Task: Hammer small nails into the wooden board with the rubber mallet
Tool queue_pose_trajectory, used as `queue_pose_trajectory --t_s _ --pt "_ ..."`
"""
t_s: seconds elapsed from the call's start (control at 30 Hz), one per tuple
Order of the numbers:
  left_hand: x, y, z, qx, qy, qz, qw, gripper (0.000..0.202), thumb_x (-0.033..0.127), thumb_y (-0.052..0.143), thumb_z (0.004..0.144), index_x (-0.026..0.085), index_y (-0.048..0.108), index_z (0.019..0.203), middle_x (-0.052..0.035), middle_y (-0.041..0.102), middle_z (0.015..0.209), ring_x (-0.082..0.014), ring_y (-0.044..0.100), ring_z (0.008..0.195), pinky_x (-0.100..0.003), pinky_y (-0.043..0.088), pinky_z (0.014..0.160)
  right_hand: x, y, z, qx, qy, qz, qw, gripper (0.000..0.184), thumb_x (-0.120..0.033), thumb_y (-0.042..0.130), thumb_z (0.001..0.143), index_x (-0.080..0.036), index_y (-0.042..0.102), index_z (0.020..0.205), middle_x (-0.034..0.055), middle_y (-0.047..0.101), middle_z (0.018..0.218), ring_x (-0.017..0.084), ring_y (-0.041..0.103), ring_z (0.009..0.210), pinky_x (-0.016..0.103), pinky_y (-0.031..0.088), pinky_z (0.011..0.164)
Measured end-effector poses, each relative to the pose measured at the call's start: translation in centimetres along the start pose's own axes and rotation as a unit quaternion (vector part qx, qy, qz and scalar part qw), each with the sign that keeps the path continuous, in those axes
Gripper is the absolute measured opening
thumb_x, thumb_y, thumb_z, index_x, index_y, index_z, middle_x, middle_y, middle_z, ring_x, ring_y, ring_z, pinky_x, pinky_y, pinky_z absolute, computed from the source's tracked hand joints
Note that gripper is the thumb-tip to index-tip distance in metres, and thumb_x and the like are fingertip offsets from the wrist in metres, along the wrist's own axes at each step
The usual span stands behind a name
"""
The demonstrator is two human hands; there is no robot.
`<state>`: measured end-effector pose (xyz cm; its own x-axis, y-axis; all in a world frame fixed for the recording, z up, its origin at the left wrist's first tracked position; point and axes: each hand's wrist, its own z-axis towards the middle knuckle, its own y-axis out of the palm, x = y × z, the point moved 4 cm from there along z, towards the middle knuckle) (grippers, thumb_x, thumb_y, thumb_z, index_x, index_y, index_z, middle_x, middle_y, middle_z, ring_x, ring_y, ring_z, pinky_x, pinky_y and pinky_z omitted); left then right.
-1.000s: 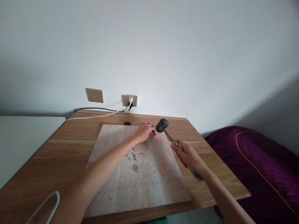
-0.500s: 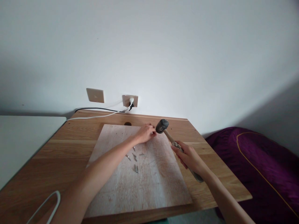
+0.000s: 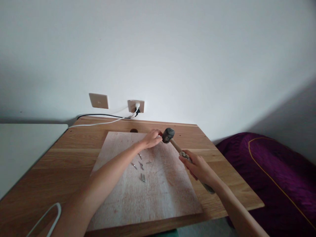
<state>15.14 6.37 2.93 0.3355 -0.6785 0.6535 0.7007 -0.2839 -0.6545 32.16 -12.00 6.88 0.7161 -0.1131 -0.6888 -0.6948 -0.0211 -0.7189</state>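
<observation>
My right hand (image 3: 196,164) is wrapped round the wooden handle of a rubber mallet (image 3: 168,135). The black mallet head is low over the far right part of a pale wooden board (image 3: 148,200). Right beside the head, my left hand (image 3: 152,139) rests near the board's far edge with its fingers pinched together; whatever they hold is too small and hidden to make out. Several small metal pieces (image 3: 141,164), like screws or wall anchors, lie loose on the board near my left forearm. A row of small dark holes (image 3: 127,141) runs along the board's far side.
The board lies on a wooden table (image 3: 222,177) set against a white wall. Plugs and cords run from a wall socket (image 3: 136,106) along the table's back edge. A white surface (image 3: 29,148) adjoins at left; purple fabric (image 3: 278,171) bulges at right.
The mallet head has shifted slightly left and down, closer to my left fingers. The view has moved slightly; the loose metal pieces lie as before.
</observation>
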Motion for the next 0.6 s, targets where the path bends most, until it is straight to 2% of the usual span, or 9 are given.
queue_pose_trajectory --t_s 0.2,0.27,0.33,0.43,0.53,0.6 --pt "-0.1 -0.7 0.2 0.082 -0.01 -0.027 0.996 0.013 0.017 0.057 0.084 0.018 0.067 0.093 -0.0069 0.073 0.1 -0.0228 0.066 0.101 -0.037 0.051 0.097 0.8 -0.1 -1.0 0.021 0.02 0.021 0.999 0.033 -0.053 0.047 0.095 -0.022 0.057 0.1 -0.0089 0.048 0.057 0.01 0.046 0.033 0.02 0.034 0.03" --pt "0.4 -1.4 0.0 0.067 0.002 -0.028 0.997 0.013 0.017 0.055 0.085 0.018 0.066 0.092 -0.0061 0.073 0.098 -0.0213 0.067 0.097 -0.034 0.052 0.092 1.2 0.1 -1.2 0.018 0.028 0.015 0.999 0.034 -0.053 0.046 0.095 -0.022 0.056 0.102 -0.0087 0.048 0.058 0.01 0.047 0.033 0.02 0.034 0.03" --pt "1.3 -2.3 -0.8 -0.007 0.038 -0.01 0.999 0.013 0.016 0.056 0.084 0.018 0.066 0.093 -0.0047 0.073 0.093 -0.0198 0.068 0.09 -0.03 0.051 0.084 1.7 0.5 -1.2 0.012 0.029 -0.001 0.999 0.034 -0.053 0.044 0.095 -0.022 0.056 0.104 -0.0084 0.049 0.057 0.011 0.048 0.033 0.02 0.033 0.031" --pt "3.4 -3.6 -3.3 -0.174 0.104 0.053 0.978 0.018 0.014 0.063 0.075 0.021 0.068 0.091 -0.0003 0.071 0.083 -0.0166 0.065 0.073 -0.026 0.046 0.068 2.5 1.3 -1.2 0.013 0.034 -0.019 0.999 0.034 -0.051 0.042 0.097 -0.022 0.056 0.106 -0.0078 0.05 0.052 0.014 0.05 0.034 0.021 0.033 0.034" --pt "5.5 -4.7 -6.1 -0.246 0.122 0.118 0.954 0.022 0.015 0.071 0.07 0.025 0.068 0.09 0.0015 0.07 0.079 -0.0174 0.062 0.069 -0.027 0.042 0.063 3.2 1.9 -1.2 0.015 0.046 -0.023 0.999 0.034 -0.05 0.041 0.097 -0.023 0.056 0.112 -0.0059 0.054 0.051 0.016 0.051 0.034 0.024 0.033 0.036" --pt "6.6 -4.5 -7.4 -0.273 0.123 0.135 0.945 0.027 0.016 0.076 0.067 0.027 0.068 0.091 0.0014 0.07 0.079 -0.0186 0.062 0.069 -0.028 0.041 0.061 3.5 2.1 -1.2 0.021 0.051 -0.025 0.998 0.036 -0.051 0.04 0.097 -0.023 0.056 0.115 -0.0048 0.056 0.052 0.018 0.052 0.034 0.025 0.034 0.039"
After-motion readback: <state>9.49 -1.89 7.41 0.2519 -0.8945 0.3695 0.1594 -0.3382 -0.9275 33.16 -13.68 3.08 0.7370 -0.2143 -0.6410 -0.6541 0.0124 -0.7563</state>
